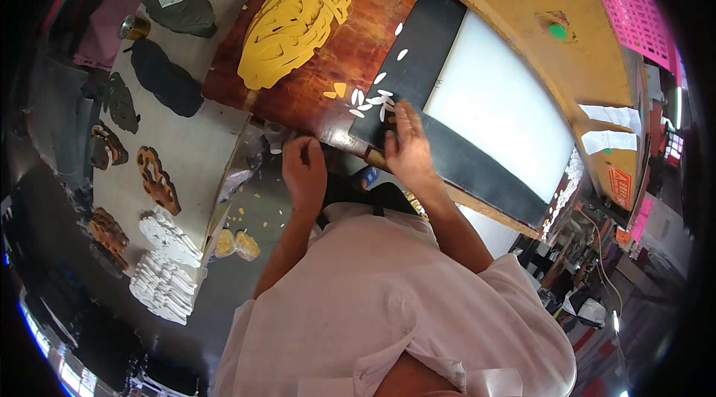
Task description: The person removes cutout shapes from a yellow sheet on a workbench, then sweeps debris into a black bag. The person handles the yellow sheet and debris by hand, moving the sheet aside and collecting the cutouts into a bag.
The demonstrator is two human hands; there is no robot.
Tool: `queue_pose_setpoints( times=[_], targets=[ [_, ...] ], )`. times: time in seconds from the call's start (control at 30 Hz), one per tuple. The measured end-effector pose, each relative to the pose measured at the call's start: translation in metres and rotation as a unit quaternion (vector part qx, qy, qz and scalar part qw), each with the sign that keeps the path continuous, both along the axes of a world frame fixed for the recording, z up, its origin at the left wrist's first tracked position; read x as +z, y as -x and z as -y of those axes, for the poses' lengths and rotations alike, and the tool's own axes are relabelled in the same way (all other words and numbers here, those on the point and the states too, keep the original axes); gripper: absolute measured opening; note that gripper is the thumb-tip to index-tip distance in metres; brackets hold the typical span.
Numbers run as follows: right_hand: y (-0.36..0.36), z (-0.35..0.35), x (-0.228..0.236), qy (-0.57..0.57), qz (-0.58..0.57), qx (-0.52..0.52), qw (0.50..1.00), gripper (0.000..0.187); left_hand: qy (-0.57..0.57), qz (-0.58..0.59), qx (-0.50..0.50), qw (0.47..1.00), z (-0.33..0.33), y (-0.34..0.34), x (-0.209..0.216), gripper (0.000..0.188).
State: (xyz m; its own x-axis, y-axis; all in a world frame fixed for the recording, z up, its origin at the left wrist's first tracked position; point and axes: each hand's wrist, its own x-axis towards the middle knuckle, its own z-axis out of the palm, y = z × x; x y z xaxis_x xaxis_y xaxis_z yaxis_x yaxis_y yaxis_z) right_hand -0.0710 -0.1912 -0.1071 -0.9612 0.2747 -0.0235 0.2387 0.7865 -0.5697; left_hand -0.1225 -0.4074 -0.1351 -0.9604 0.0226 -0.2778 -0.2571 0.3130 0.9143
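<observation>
My right hand [409,149] rests at the near edge of a black strip [492,166], fingers stretched out flat. Right by its fingertips lies a loose cluster of small white oval cut pieces [384,101]. A few more white ovals trail up along the strip toward the far side. Just off the brown board's near edge is my left hand [304,173], its fingers curled in; what they hold, if anything, is hidden. On the reddish-brown board [358,39] sits a stack of yellow cut-out sheets [291,27], with small yellow scraps [339,89] beside the ovals.
To the left, a pale table [190,83] carries dark, brown and white stacks of cut-outs [164,285] and a roll of tape [134,27]. A white panel [500,83] adjoins the black strip, below a yellow machine body [559,24]. Yellow bundles [237,245] and scraps litter the floor.
</observation>
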Motion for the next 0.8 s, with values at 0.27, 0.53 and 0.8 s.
queue_pose_setpoints(
  times=[0.27, 0.53, 0.8],
  targets=[
    [-0.008, -0.03, -0.002, -0.022, 0.057, -0.054, 0.997, 0.041, 0.302, -0.293, -0.316, 0.85, -0.039, 0.105, 0.016, 0.041],
    [-0.004, -0.028, 0.0, -0.031, 0.011, -0.034, 0.999, 0.018, 0.333, -0.324, -0.325, 0.823, -0.027, 0.1, -0.006, 0.027],
    [-0.008, -0.031, -0.005, -0.017, 0.031, -0.014, 0.999, 0.022, 0.336, -0.348, -0.34, 0.806, -0.017, 0.108, -0.007, 0.024]
  ],
)
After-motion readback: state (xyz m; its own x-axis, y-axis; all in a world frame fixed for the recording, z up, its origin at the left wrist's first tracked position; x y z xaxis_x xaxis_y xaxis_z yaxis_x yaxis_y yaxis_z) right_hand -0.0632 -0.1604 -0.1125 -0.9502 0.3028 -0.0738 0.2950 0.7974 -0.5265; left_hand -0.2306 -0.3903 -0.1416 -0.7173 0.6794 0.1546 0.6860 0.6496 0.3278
